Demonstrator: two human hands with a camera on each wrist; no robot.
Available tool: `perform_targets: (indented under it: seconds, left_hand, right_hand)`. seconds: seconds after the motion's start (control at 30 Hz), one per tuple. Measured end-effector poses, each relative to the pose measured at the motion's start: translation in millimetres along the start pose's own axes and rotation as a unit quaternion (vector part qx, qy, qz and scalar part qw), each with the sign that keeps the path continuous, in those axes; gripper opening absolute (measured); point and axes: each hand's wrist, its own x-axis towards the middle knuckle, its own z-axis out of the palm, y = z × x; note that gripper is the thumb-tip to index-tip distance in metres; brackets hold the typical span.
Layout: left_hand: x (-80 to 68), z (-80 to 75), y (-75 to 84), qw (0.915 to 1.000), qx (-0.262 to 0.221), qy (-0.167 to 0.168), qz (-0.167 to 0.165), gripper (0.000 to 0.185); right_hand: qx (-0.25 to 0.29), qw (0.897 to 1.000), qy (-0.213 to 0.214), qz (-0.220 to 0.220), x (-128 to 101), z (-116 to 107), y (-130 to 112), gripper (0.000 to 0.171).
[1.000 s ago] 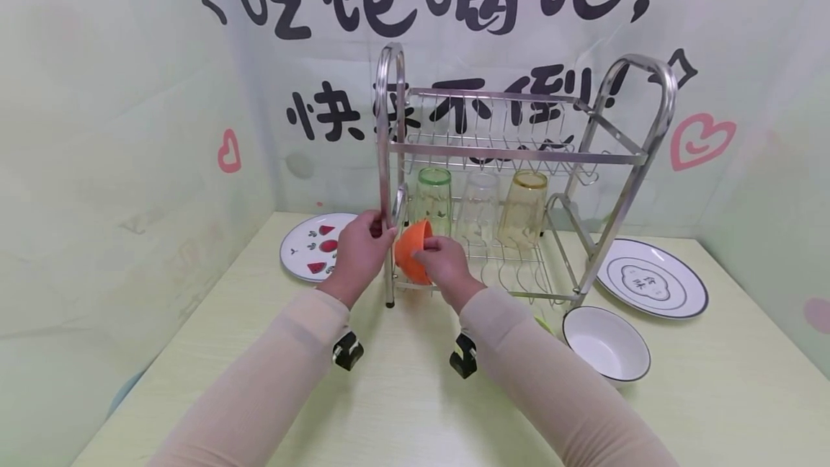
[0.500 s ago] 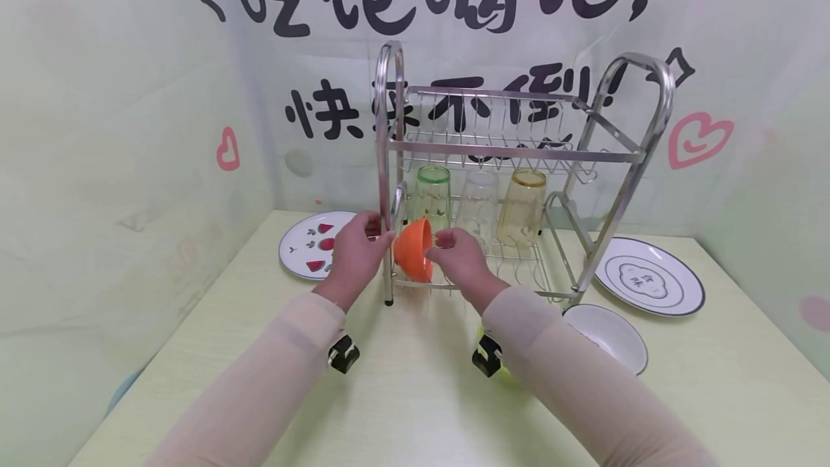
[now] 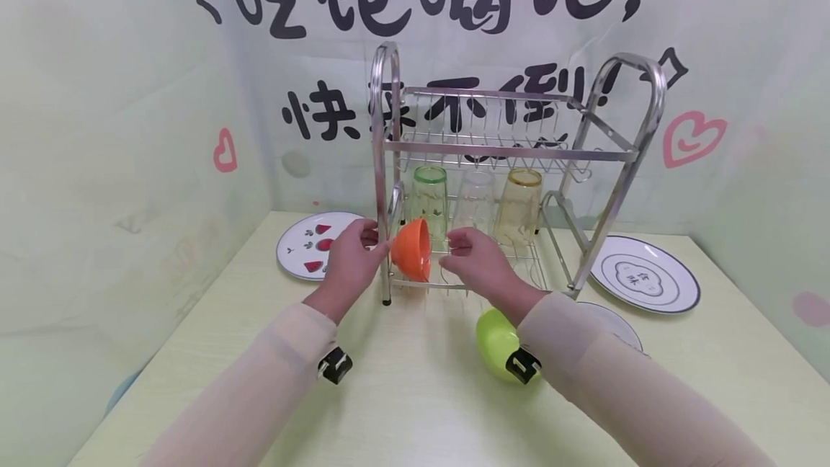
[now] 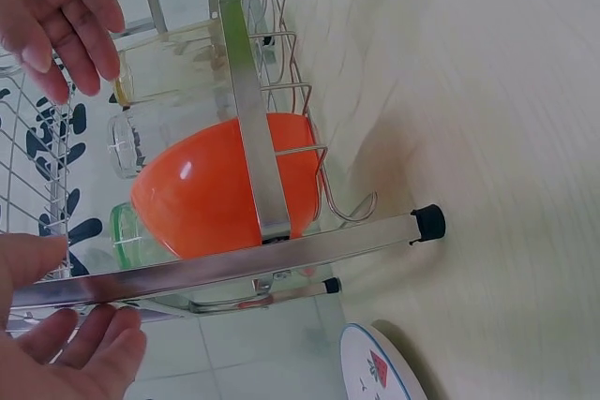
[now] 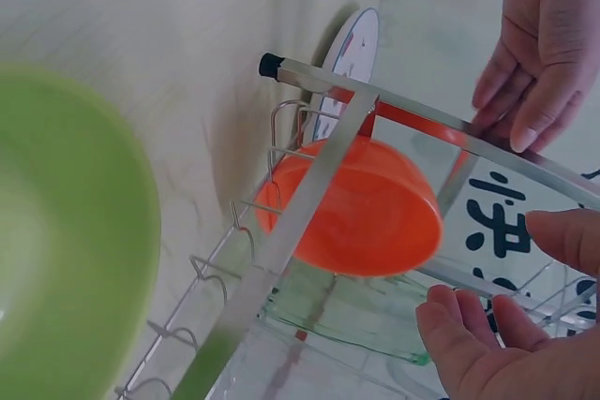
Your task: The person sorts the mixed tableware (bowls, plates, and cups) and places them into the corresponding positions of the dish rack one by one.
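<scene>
Gripping the left post of the metal dish rack (image 3: 380, 128), my left hand (image 3: 350, 256) has its thumb on one side and its fingers on the other. My right hand (image 3: 480, 261) holds nothing, its fingers loosely bent and thumb apart from them. At its 9 o'clock, near but not touching, the orange bowl (image 3: 410, 251) stands on its side at the left end of the lower tier, mouth towards 3 o'clock. From that bowl, the green glass (image 3: 430, 200) is at 1 o'clock, with the clear glass (image 3: 475, 200) and yellow glass (image 3: 519, 207) at about 2. The watermelon-patterned plate (image 3: 308, 247) lies at 9 o'clock, the green bowl (image 3: 496, 341) at 4, partly under my right sleeve (image 3: 583, 366).
</scene>
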Motion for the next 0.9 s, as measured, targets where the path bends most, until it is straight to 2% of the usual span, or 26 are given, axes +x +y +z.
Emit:
perform_targets:
  seconds: [0.33, 0.6, 0.9]
  left_hand:
    - [-6.6, -5.6, -7.8, 0.9997, 0.012, -0.012, -0.016, 0.049]
    - [-15.2, -5.3, -6.7, 0.9992, 0.013, -0.027, -0.024, 0.049]
    - [-26.4, -3.0, -3.5, 0.9988, 0.021, -0.042, -0.016, 0.049]
  right_hand:
    - [-0.084, 0.995, -0.01, -0.05, -27, -21, 5, 0.05]
    - [-0.135, 0.984, -0.006, -0.12, -48, -33, 21, 0.046]
    - [-0.177, 0.976, -0.001, -0.129, -68, -37, 42, 0.044]
